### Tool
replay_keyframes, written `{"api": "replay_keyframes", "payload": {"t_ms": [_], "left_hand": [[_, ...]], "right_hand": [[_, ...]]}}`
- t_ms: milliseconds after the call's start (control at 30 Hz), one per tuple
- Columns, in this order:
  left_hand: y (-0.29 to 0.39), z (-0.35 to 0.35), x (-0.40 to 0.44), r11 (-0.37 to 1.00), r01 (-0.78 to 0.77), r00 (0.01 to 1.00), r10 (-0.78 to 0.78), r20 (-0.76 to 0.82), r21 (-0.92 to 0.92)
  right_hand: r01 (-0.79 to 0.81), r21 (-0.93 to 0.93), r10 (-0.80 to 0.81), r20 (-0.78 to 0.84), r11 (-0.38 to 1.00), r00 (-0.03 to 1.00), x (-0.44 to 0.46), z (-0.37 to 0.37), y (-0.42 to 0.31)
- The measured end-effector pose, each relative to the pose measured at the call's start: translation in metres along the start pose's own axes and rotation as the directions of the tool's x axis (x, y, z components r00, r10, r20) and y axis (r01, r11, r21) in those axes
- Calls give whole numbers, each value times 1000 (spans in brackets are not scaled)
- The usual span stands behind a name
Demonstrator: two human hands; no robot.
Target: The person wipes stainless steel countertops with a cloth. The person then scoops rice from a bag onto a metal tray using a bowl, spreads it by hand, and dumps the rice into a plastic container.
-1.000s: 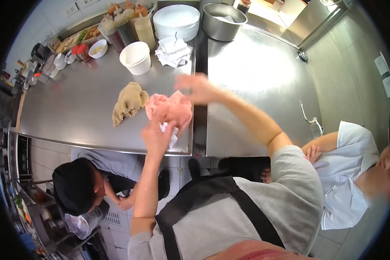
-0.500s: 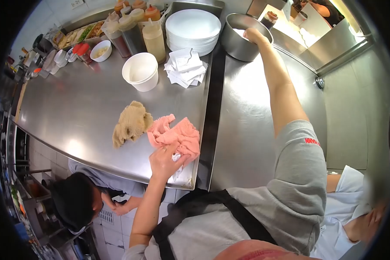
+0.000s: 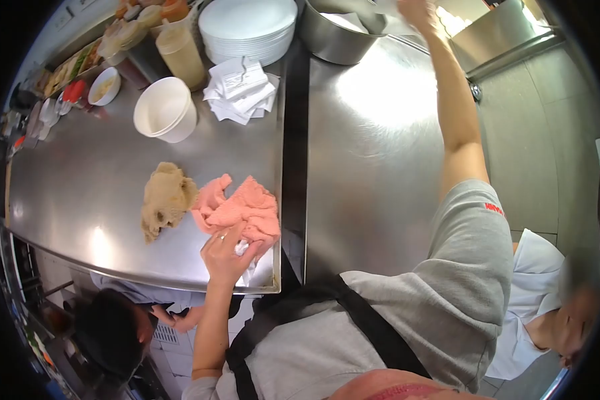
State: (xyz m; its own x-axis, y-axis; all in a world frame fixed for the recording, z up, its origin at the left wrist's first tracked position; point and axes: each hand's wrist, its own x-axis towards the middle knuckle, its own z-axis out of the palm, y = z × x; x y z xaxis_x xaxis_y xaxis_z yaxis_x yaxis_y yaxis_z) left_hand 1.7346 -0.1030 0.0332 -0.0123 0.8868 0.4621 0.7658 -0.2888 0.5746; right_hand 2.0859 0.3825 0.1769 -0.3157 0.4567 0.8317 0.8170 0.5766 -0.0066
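A bunched pink cloth [image 3: 247, 207] lies near the table's front right corner. My left hand [image 3: 228, 257] is closed at its lower edge, fingers pressed on the cloth, with crumpled white paper [image 3: 242, 248] showing beside the thumb. Left of it rests a crumpled tan cloth [image 3: 167, 199]. At the top of the view my right hand [image 3: 418, 15] is stretched out just right of a grey metal pot [image 3: 337, 45]. It seems to pinch a thin whitish sheet [image 3: 395, 25], blurred; the fingertips are partly cut off. More white paper [image 3: 347, 22] shows inside the pot.
White paper slips [image 3: 241, 90], a stack of white plates [image 3: 248, 33], nested white tubs [image 3: 165, 113] and sauce bottles [image 3: 180, 57] stand at the back. A dark gap [image 3: 295, 147] separates the two steel surfaces. One person [image 3: 113, 327] bends at lower left; another [image 3: 530, 300] is at right.
My right hand has come out of the pot and moved right, with a whitish sheet at its fingers. The view has shifted right. The left hand stays on the pink cloth.
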Motion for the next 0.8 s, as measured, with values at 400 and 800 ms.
{"api": "replay_keyframes", "payload": {"t_ms": [400,800], "left_hand": [[1,-1,5,1000,10,995,-11,103,19],[2,-1,10,999,16,987,-23,157,46]], "right_hand": [[-147,-405,389,618,902,684,-148,22,24],[-395,-873,958,245,286,151,-241,-77,181]]}}
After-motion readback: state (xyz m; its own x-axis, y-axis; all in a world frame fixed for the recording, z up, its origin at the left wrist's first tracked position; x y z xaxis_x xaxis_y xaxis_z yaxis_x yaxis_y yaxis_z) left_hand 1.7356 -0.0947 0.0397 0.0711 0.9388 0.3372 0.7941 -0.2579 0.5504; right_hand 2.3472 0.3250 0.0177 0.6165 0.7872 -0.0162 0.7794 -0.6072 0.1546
